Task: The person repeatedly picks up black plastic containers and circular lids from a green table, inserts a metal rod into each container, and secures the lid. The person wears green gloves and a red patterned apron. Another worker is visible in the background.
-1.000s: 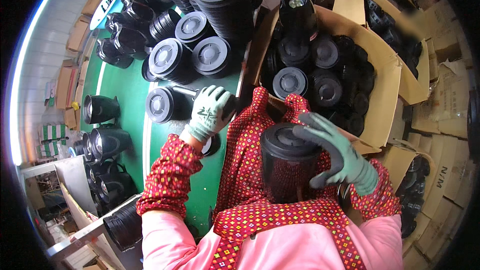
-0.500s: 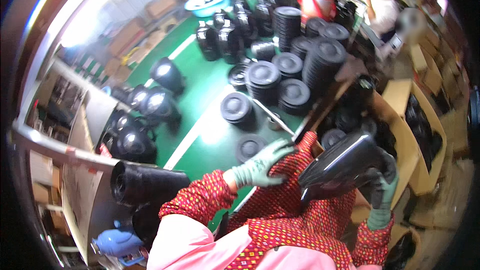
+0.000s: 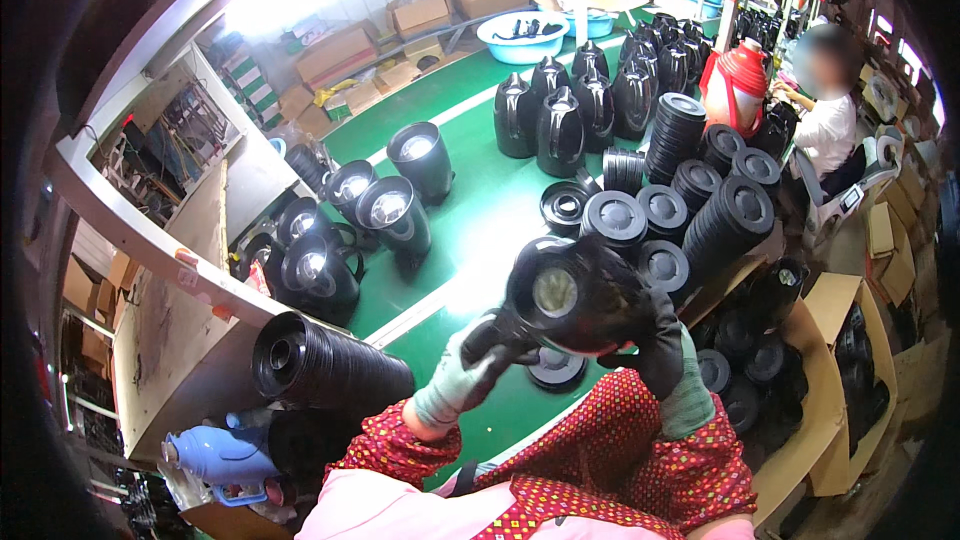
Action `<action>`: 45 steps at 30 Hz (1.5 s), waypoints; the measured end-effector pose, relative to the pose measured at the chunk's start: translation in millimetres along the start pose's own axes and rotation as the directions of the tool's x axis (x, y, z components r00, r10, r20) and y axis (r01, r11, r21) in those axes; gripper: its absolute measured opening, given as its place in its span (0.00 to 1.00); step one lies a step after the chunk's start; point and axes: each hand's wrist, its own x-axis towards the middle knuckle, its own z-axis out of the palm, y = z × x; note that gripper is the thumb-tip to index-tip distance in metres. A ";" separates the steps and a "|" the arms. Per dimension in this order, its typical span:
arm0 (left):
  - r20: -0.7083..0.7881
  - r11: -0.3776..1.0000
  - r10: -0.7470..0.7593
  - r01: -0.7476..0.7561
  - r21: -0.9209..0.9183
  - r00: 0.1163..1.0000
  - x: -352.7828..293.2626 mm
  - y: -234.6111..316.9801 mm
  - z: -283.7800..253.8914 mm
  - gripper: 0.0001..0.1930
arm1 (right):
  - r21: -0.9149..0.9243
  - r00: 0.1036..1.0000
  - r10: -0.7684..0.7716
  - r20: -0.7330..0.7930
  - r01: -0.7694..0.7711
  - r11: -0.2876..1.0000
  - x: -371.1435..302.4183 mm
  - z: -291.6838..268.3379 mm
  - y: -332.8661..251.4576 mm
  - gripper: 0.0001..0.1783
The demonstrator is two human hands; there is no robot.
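In front of me over the green bench, a glossy black jug body (image 3: 605,295) is tilted with a round end facing up toward me; a pale disc shows inside that end. My right hand (image 3: 675,365), in a black-palmed green glove, grips its right side. My left hand (image 3: 465,370), gloved alike, has its fingers closed round a dark part at the jug's lower left, perhaps the handle. Just below the jug, a flat black ring-shaped lid (image 3: 557,370) lies on the bench, partly covered.
Stacks of black lids (image 3: 735,210) stand at the right, with finished-looking black jugs (image 3: 560,130) behind. Open jug bodies (image 3: 395,215) stand left. A nested black stack (image 3: 330,360) lies near the left edge by a blue jug (image 3: 225,460). An open carton (image 3: 825,410) is at right; a person (image 3: 830,125) sits beyond.
The jug body has come from my right side to over the bench and turned its round end upward. My left hand, empty before, now holds it too. My view has shifted.
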 end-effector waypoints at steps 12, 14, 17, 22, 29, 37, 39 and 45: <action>-0.476 0.940 0.257 -0.104 0.324 0.841 268.5 -79.7 -119.1 0.18 | -0.347 0.999 -0.041 0.001 0.039 0.937 -48.9 28.3 54.5 0.16; -0.517 0.949 0.196 -0.029 0.313 0.833 302.6 -102.8 -130.0 0.21 | -0.338 0.999 0.034 0.011 -0.028 0.941 -46.9 28.0 59.4 0.17; -0.542 0.856 0.242 0.085 0.509 0.805 320.1 -138.2 -146.6 0.25 | -0.305 0.996 0.093 0.004 -0.087 0.948 -41.5 29.4 57.0 0.16; -0.643 0.592 0.305 0.389 0.706 0.703 310.9 -98.8 -116.0 0.51 | -0.365 0.998 0.070 -0.005 -0.067 0.929 -41.4 26.1 52.0 0.14; -0.617 0.267 0.384 0.557 0.786 0.687 326.9 -67.3 -216.3 0.41 | -0.392 0.997 0.075 0.025 -0.059 0.918 -37.8 34.1 47.1 0.13; -0.579 0.387 0.570 0.432 0.815 0.583 317.7 -44.2 -192.5 0.32 | -0.328 0.998 0.052 0.037 -0.037 0.944 -42.8 31.3 46.9 0.12; -0.521 0.429 0.630 0.301 0.851 0.575 292.3 -17.3 -183.3 0.31 | -0.332 0.997 0.023 0.068 0.001 0.943 -43.7 33.3 47.3 0.12; -0.220 0.384 0.817 -0.219 0.897 0.533 167.9 46.1 -55.4 0.12 | 0.140 0.998 0.055 0.013 -0.056 0.989 -21.3 13.4 77.7 0.31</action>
